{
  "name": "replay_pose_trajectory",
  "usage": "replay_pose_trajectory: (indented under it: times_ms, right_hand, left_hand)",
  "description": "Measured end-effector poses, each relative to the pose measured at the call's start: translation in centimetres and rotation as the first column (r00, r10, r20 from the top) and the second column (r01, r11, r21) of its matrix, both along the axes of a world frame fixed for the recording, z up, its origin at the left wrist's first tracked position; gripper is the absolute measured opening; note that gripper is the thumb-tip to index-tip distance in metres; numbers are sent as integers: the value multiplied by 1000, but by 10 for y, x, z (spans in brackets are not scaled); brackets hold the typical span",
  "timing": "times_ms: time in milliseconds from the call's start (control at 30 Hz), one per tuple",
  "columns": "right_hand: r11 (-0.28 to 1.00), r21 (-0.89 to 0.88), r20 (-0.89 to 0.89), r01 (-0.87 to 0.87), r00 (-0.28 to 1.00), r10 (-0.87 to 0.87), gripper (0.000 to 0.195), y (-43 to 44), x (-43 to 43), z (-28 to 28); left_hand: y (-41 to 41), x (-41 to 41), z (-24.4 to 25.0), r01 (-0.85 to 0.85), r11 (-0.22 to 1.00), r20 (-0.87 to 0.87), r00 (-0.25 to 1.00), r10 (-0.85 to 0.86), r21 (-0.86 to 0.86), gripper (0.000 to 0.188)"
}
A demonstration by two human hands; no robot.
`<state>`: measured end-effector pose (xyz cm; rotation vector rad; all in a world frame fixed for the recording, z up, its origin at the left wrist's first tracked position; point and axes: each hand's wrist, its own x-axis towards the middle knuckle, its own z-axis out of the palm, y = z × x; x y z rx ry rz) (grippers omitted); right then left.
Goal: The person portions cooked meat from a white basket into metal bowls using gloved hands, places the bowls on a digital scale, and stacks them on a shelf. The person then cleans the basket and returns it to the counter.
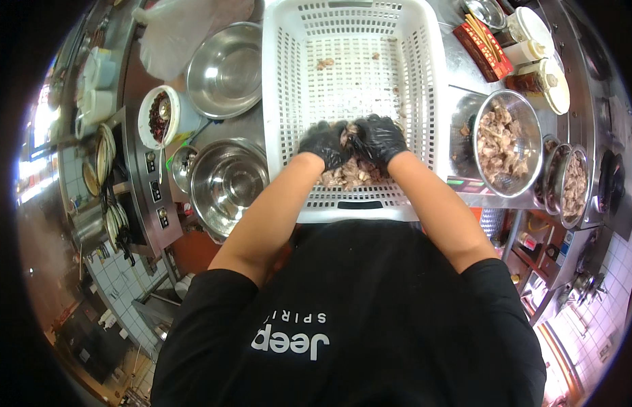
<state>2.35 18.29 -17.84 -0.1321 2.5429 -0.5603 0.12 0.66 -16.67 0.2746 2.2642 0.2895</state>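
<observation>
A white plastic perforated basket (418,102) lies before me, with a heap of chopped meat pieces (352,175) at its near end. My left hand (323,145), in a black glove, curls its fingers around some of the meat. Close beside it, my right hand (381,138), gloved the same way, also grips meat. A chunk of meat (350,132) shows between the two hands. The fingertips are partly hidden by the hands and the heap. A few scraps (324,64) stick to the basket's floor farther off.
On the right, a perforated steel colander (536,147) holds more meat, with further bowls (575,188) beyond. Steel basins (229,188) and a white bucket (181,119) of dark red contents stand left. A red chopstick box (481,53) and lidded jars (542,84) sit at upper right.
</observation>
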Motion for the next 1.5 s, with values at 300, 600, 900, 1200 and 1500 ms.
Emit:
replay_pose_trajectory:
  times_ms: [300,600,900,1200,1500]
  right_hand:
    - [864,-404,263,301,943,-206,65,3,19,7]
    - [943,-330,126,47,992,-6,56,15,34,20]
    - [922,-307,381,236,918,-108,70,25,45,6]
    - [877,-409,80,251,967,-240,62,4,56,-19]
    - [-253,-884,464,394,667,-583,26,14,42,76]
  left_hand:
    - [-18,12,22,-71,956,161,987,26,284,111]
    - [-33,34,27,-95,919,268,963,-12,382,110]
    - [-25,44,12,-119,866,195,981,25,487,109]
    - [-10,57,13,-300,792,283,944,168,531,103]
    - [51,35,107,14,370,-120,956,267,929,88]
